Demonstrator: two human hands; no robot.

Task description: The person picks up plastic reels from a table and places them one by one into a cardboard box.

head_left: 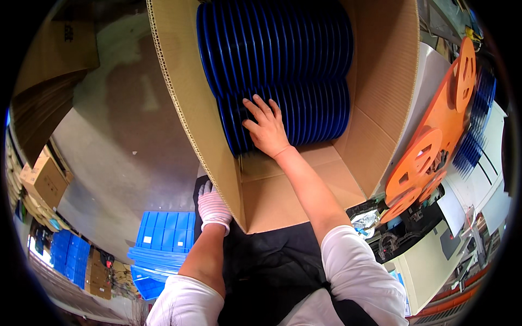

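A tall open cardboard box (pixel 187 103) stands in front of me. Inside it, two rows of round blue reels (pixel 277 46) stand on edge, packed side by side. My right hand (pixel 265 125), bare, lies on the left part of the nearer row with its fingers spread, the fingertips at the reels' rims. My left hand (pixel 212 206) wears a pale striped glove. Its fingers are stretched out along the outside of the box's left wall, near the lower corner. Bare cardboard shows on the box's near inner side.
Stacked blue plastic panels (pixel 166 233) lie left of me, with more blue bins (pixel 69 255) and a small carton (pixel 44 182) farther left. At right stands an orange part with slotted discs (pixel 429 149), with more reels (pixel 473 146) behind it and a beige cabinet (pixel 429 266) nearer.
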